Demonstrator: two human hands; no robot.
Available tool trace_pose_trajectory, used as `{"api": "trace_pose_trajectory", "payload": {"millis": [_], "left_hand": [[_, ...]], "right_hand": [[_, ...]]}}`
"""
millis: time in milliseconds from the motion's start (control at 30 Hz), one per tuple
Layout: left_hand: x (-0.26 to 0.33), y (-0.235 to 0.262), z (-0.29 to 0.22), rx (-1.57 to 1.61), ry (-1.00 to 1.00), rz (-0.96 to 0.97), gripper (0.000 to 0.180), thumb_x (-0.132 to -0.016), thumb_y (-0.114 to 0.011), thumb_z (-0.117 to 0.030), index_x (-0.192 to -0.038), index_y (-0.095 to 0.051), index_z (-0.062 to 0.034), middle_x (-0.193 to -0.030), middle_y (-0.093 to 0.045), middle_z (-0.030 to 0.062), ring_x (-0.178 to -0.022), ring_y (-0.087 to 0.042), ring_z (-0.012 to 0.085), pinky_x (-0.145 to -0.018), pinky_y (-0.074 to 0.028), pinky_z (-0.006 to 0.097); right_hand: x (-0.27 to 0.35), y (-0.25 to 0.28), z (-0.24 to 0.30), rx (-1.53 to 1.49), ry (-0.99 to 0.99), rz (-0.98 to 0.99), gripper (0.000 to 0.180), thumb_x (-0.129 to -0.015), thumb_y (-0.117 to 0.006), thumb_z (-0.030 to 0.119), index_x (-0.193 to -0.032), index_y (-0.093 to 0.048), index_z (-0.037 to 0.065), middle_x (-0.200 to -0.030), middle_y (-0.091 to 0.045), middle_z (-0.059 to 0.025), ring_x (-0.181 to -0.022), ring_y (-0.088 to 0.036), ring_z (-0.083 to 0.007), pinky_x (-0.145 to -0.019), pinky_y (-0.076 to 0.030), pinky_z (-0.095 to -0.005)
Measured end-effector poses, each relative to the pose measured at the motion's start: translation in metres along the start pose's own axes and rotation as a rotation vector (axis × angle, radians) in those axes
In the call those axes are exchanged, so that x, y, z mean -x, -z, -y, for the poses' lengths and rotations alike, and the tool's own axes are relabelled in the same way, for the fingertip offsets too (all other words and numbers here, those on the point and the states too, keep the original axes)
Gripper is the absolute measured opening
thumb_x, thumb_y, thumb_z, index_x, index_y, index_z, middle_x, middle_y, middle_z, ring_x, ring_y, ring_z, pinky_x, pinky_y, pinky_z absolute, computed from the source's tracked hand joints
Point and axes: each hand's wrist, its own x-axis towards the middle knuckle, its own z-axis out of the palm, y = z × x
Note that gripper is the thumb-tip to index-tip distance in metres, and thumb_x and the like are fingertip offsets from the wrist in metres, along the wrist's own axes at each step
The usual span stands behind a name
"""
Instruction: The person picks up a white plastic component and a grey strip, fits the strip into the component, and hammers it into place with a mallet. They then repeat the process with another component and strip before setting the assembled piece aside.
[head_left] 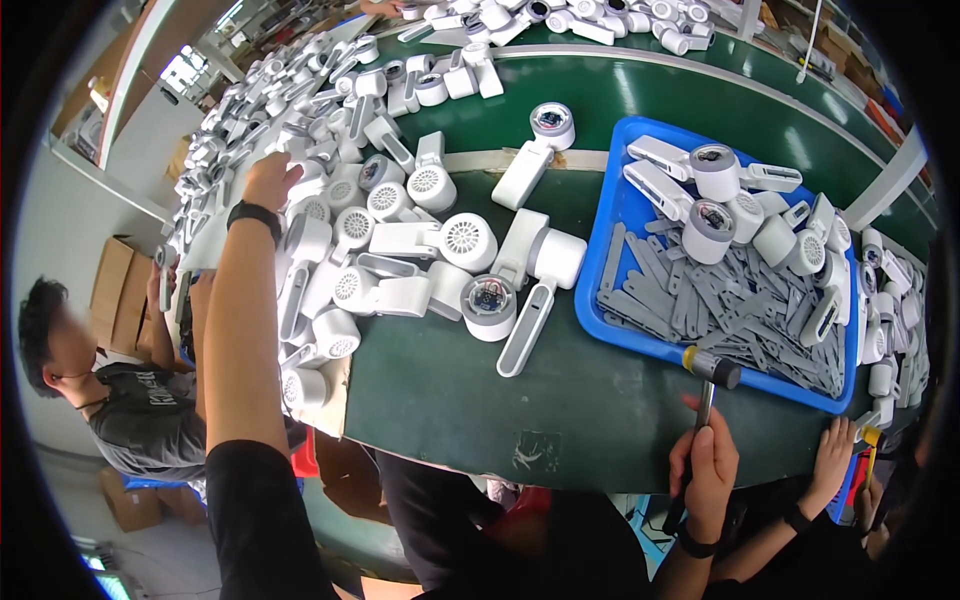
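My left hand [270, 183], with a black band at the wrist, reaches out over the edge of a large heap of white handheld fans [466, 241]. Its fingers are mostly hidden behind the hand, so its grip does not show. My right hand [706, 466] is closed round the handle of a mallet [711, 367] with a yellow and black head. The mallet stands upright at the near rim of a blue tray [590, 300]. Among the nearest fans, one fan [489, 305] lies with its round end uncovered, showing wires and a circuit board inside.
Grey flat handle strips [740, 310] fill much of the tray, with several fans on top. A single fan [535, 155] lies across a pale bench strip. At right, another person's hand [832, 462] rests by the bench edge near a yellow-headed tool [873, 437]. A person [130, 400] sits at left.
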Motion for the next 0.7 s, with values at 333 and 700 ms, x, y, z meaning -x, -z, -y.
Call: {"api": "trace_pose_trajectory", "payload": {"millis": [333,700], "left_hand": [[0.074,0.019,-0.370,0.799,0.305,0.169,0.056,-0.094,-0.068,-0.024,-0.144,-0.057,-0.0014,-0.134,-0.066,0.0091,-0.124,-0.061,0.0226,-0.109,-0.043,0.036],[0.098,-0.181,-0.649,0.358,-0.179,0.234,0.086,-0.079,-0.081,-0.055,-0.133,-0.061,0.0082,-0.123,-0.068,0.0256,-0.122,-0.061,0.0358,-0.107,-0.046,0.042]], "right_hand": [[0.004,-0.006,0.010,0.061,-0.046,0.003,0.039,-0.108,-0.046,0.014,-0.146,-0.050,0.002,-0.059,-0.049,0.0027,-0.043,-0.042,-0.0049,-0.043,-0.034,-0.0219],[0.004,-0.002,0.007,-0.026,-0.074,-0.082,0.033,-0.105,-0.056,0.010,-0.137,-0.057,0.003,-0.061,-0.049,0.0060,-0.041,-0.042,-0.0031,-0.039,-0.033,-0.0221]]}}
